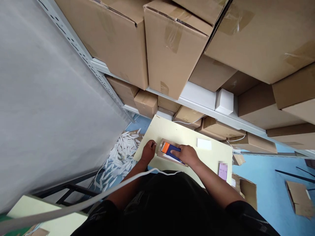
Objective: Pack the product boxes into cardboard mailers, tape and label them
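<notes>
1 head view, seemingly steeply downward

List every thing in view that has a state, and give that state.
Right hand: closed on blue-and-orange object
Left hand: fingers curled, contents unclear
Blue-and-orange object: held, over shallow box
Shallow box: open-topped
Phone: screen lit
Middle shelf carton: taped
Floor carton: open
White strips: scattered in a heap

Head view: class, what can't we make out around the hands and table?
All in the head view:
Left hand: whether it holds anything; curled fingers hide the palm.
Blue and orange tool: the part under the right hand.
Phone: its top, blurred into blocks.
Table: part of its near edge, behind the black shirt.
</notes>
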A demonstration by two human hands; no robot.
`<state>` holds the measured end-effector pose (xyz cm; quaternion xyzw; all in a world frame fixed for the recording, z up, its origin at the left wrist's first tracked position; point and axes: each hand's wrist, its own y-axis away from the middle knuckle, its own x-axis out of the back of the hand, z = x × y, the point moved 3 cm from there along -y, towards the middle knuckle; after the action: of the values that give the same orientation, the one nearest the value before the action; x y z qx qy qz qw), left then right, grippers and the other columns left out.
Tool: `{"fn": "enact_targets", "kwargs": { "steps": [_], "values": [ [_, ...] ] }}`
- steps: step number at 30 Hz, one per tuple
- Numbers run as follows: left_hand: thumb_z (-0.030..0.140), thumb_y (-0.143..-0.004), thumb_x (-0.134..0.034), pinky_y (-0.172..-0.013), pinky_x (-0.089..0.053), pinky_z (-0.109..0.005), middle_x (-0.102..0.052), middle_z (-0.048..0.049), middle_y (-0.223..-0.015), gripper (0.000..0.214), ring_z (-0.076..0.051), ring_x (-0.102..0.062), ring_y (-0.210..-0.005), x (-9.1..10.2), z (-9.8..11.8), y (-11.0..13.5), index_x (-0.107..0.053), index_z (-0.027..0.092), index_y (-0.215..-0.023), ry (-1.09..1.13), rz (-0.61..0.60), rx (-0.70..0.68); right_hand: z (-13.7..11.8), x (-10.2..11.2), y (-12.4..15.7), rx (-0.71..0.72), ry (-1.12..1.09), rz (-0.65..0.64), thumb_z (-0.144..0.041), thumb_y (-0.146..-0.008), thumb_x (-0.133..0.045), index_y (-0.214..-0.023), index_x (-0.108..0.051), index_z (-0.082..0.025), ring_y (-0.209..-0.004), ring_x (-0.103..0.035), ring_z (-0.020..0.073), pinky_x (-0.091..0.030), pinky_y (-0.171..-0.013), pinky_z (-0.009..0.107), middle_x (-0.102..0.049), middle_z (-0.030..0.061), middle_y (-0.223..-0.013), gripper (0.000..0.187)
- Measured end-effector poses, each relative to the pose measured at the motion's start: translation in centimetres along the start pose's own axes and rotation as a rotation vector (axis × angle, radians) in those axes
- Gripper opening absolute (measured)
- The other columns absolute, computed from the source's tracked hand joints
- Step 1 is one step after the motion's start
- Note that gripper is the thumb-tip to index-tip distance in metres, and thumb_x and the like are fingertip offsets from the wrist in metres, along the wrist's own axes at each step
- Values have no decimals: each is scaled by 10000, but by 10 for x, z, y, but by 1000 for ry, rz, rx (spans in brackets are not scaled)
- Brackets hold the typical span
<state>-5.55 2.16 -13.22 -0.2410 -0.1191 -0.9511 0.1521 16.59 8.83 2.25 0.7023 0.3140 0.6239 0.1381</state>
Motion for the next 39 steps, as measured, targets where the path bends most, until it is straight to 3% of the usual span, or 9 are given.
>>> {"fn": "enact_targets", "kwargs": {
  "steps": [3,6,9,12,15,20,28,33,39],
  "values": [
    [323,-951,-500,-837,-552,-373,-663,-61,-927,149,-215,-661,-838,-17,-3,0,-606,219,-955,21,-22,16,-1,2,-2,-19,-7,-17,-744,-920,-546,-1087,-781,-245,-939,-728,278,-447,-720,306,-799,111,-1028,577],
    [309,-903,-562,-864,-583,-426,-641,-139,-1202,325,-217,-683,-856,-12,-4,0,-617,175,-1194,5,-48,12,-1,2,-2,-30,-18,-25,-741,-917,-549,-1121,-783,-254,-956,-730,280,-457,-728,309,-799,108,-1052,577],
    [231,-845,-593,-1091,-511,-491,-469,-165,-1548,643,-281,-628,-1240,7,6,1,-500,199,-1481,-61,-209,-221,-2,1,-2,-29,-20,-28,-747,-907,-552,-1170,-778,-270,-1006,-728,294,-475,-758,320,-795,106,-1098,590],
    [244,-814,-668,-1273,-317,-501,-286,-102,-1711,899,-317,-315,-1556,14,23,8,-310,247,-1639,-157,-463,-499,-4,3,-4,-37,-22,-33,-757,-910,-536,-1191,-778,-271,-1035,-725,301,-488,-793,329,-792,113,-1121,612],
    [409,-791,-779,-1280,-293,-521,-249,-128,-1728,1099,-355,-233,-1589,2,29,8,-167,205,-1682,-255,-532,-518,-4,7,-6,-58,-55,-31,-763,-912,-521,-1192,-780,-263,-1031,-727,294,-492,-786,322,-793,117,-1116,629],
    [485,-940,-620,-1261,-278,-535,-278,-153,-1714,925,-360,-252,-1584,-15,29,4,-167,172,-1684,-389,-419,-549,0,8,-10,-60,-87,-27,-782,-879,-560,-1145,-791,-235,-1015,-729,290,-496,-785,318,-793,132,-1099,650],
    [454,-974,-539,-1260,-186,-564,-318,-104,-1703,762,-390,-243,-1580,-3,43,8,-297,235,-1663,-598,-392,-598,13,6,-10,-16,-108,-25,-842,-824,-568,-1101,-799,-210,-1006,-724,298,-492,-757,317,-784,143,-1090,728],
    [497,-976,-533,-1260,-167,-575,-321,-80,-1703,754,-389,-251,-1576,-2,48,8,-307,269,-1659,-636,-396,-607,53,8,8,-45,-179,-29,-815,-828,-593,-1022,-806,-203,-904,-724,278,-455,-676,301,-787,139,-1021,676],
    [560,-953,-568,-1257,-179,-567,-305,-83,-1708,811,-393,-265,-1571,-1,48,5,-298,272,-1661,-681,-417,-603,145,12,48,-113,-270,0,-753,-835,-643,-799,-764,-189,-733,-676,228,-395,-623,292,-748,94,-784,578]
  ]
}}
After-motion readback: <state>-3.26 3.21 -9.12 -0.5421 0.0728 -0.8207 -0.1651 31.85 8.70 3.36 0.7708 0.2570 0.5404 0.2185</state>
